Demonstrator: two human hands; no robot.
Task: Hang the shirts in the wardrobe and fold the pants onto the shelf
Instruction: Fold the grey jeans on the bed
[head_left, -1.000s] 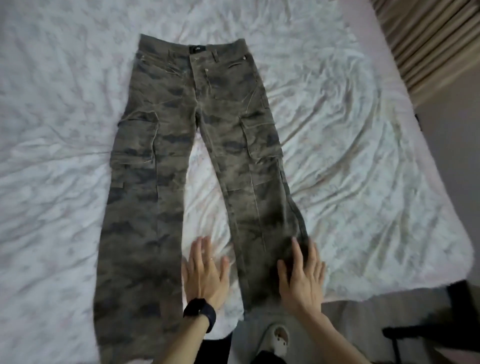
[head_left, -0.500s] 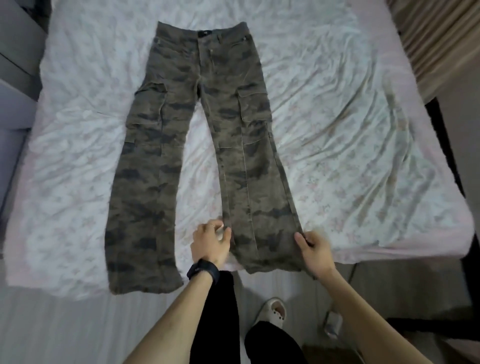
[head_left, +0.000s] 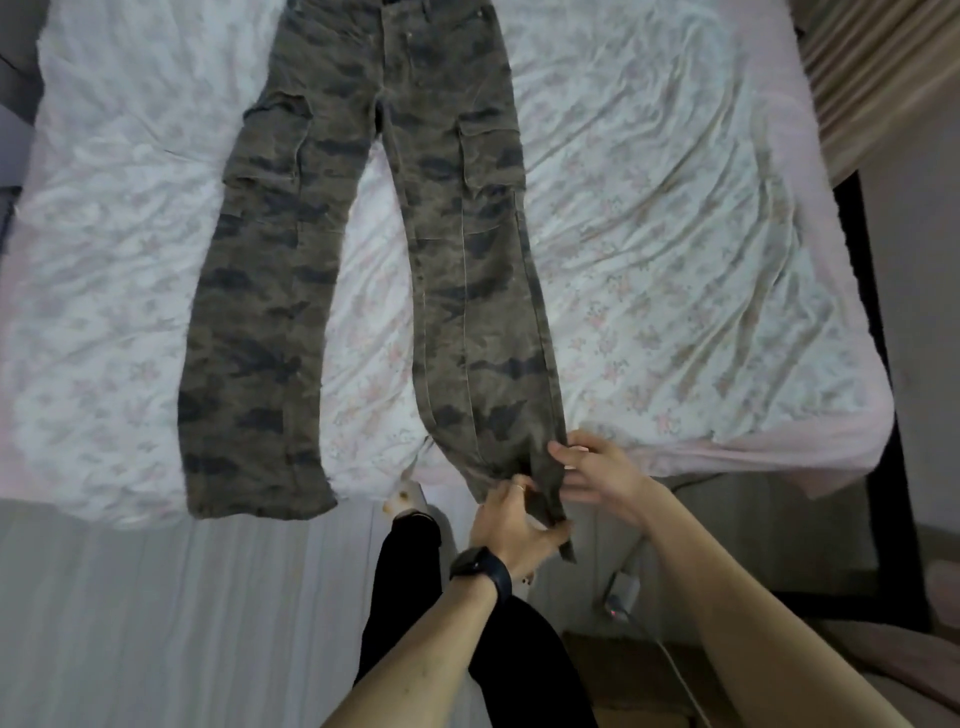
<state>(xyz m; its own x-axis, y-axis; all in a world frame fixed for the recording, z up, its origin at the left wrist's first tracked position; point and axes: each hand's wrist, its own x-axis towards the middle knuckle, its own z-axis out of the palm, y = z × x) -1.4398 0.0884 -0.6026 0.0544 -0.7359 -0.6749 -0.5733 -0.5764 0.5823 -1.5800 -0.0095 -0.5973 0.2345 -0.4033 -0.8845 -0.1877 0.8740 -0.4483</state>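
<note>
**Ana:** So, where are the camouflage pants?

**Ben:** Spread front-up on the bed, on a creased sheet with a pale floral print. The waistband lies at the far end, cut off by the top of the view. Both legs run toward the person, parted in a narrow V.

**Ana:** Are both legs flat?

**Ben:** The one on the person's left is, with its hem at the near edge of the mattress. The other is gathered narrow at the bottom, and its hem hangs past the bed's edge, over the floor.

**Ana:** And the hands?

**Ben:** Both are on that gathered leg. The left hand grips it just above the hem, its fingers curled over the cloth and the thumb closing from below. One finger carries a ring, and a dark watch sits on the wrist. The right hand is just beside it at the outer seam, pinching the edge with one fingertip on top of the fabric and the others beneath.

**Ana:** Anything else nearby?

**Ben:** The person's black trouser legs and a light slipper by the bed's edge. A striped curtain hangs at the upper right.
</note>
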